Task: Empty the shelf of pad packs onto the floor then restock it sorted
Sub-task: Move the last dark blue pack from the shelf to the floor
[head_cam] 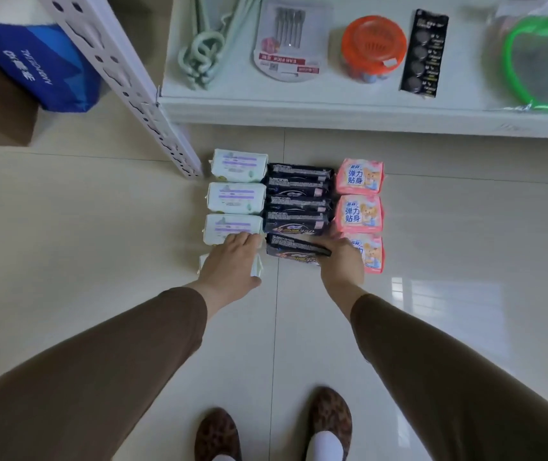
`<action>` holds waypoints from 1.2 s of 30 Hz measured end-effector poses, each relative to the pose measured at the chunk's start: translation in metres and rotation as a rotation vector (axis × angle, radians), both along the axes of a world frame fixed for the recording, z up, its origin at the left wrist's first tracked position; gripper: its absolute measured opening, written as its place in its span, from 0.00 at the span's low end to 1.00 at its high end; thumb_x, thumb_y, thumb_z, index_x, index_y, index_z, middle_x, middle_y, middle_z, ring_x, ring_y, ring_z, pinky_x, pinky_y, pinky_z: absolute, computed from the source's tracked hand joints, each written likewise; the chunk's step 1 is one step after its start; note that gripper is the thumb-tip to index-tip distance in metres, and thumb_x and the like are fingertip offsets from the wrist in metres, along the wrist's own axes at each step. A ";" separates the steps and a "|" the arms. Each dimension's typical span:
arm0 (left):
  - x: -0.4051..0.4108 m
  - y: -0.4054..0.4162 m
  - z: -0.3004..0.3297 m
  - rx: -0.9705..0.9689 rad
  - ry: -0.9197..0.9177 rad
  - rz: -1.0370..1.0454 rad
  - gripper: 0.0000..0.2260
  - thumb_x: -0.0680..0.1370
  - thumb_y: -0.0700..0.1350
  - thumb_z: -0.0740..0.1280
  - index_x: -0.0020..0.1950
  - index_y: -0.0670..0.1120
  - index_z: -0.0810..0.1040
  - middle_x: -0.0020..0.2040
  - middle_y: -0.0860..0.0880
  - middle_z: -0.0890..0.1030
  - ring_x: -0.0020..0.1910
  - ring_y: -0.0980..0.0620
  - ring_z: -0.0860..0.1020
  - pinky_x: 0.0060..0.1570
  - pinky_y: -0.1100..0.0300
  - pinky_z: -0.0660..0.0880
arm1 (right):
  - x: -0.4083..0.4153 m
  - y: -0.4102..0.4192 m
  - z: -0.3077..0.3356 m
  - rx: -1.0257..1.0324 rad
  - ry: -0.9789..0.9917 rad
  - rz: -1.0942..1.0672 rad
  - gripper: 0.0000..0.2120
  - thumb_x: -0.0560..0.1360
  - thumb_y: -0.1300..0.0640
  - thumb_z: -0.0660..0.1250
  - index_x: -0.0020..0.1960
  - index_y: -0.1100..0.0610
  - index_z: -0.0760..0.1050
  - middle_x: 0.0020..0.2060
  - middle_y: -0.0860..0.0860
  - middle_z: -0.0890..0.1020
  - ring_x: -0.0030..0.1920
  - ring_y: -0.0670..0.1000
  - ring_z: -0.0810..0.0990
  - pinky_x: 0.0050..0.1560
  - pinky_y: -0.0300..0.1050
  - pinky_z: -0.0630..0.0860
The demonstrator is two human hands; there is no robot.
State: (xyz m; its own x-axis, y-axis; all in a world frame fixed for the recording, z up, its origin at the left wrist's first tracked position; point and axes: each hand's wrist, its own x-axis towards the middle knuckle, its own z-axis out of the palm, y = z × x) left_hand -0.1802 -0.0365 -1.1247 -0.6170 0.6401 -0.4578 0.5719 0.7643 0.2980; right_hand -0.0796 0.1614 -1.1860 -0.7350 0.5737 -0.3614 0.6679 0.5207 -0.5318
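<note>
Pad packs lie on the floor in three columns below the white shelf (332,109): white packs (236,197) on the left, dark navy packs (297,194) in the middle, pink packs (360,212) on the right. My left hand (229,262) lies over the nearest white pack (257,266), with the thumb curled round its right end. My right hand (342,257) is at the right end of the nearest dark pack (290,249), whose flap overlaps the hand. It also covers the left part of the nearest pink pack (373,256). Its fingertips are hidden.
The shelf holds green hangers (202,58), an ear-pick card (287,44), an orange-lidded jar (373,48), a black blister card (424,53) and a green-rimmed item (538,61). A perforated white upright (132,94) slants at left beside a blue bag (46,68). My feet (272,430) stand behind the packs.
</note>
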 end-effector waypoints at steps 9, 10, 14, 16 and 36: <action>-0.012 0.005 -0.036 0.018 0.063 -0.016 0.33 0.73 0.51 0.72 0.74 0.46 0.62 0.68 0.49 0.69 0.67 0.48 0.66 0.62 0.56 0.67 | -0.024 0.006 -0.044 0.057 -0.042 0.020 0.19 0.75 0.63 0.67 0.59 0.44 0.82 0.55 0.51 0.81 0.53 0.59 0.77 0.52 0.49 0.78; -0.012 0.006 -0.038 0.016 0.066 -0.022 0.33 0.73 0.51 0.71 0.74 0.46 0.62 0.68 0.49 0.69 0.68 0.48 0.66 0.63 0.56 0.67 | -0.025 0.007 -0.047 0.066 -0.042 0.025 0.18 0.75 0.63 0.67 0.59 0.44 0.82 0.55 0.51 0.81 0.53 0.59 0.78 0.51 0.48 0.78; -0.010 0.008 -0.047 0.021 0.057 -0.019 0.34 0.74 0.51 0.71 0.76 0.46 0.61 0.69 0.49 0.68 0.69 0.48 0.65 0.65 0.55 0.66 | -0.027 0.008 -0.053 0.078 -0.048 0.044 0.18 0.76 0.64 0.66 0.60 0.46 0.82 0.56 0.51 0.79 0.53 0.57 0.77 0.52 0.48 0.78; -0.008 0.010 -0.049 0.024 0.065 -0.025 0.34 0.74 0.51 0.71 0.76 0.46 0.61 0.70 0.50 0.68 0.70 0.48 0.65 0.66 0.56 0.66 | -0.029 0.008 -0.053 0.096 -0.045 0.052 0.20 0.75 0.67 0.65 0.61 0.49 0.81 0.56 0.51 0.78 0.54 0.58 0.77 0.52 0.49 0.77; 0.000 0.011 -0.048 0.010 0.089 -0.042 0.33 0.75 0.51 0.70 0.76 0.46 0.61 0.69 0.49 0.69 0.70 0.48 0.65 0.65 0.55 0.67 | -0.023 0.010 -0.027 0.337 -0.018 0.166 0.16 0.71 0.62 0.71 0.56 0.54 0.72 0.54 0.51 0.74 0.54 0.55 0.69 0.38 0.52 0.78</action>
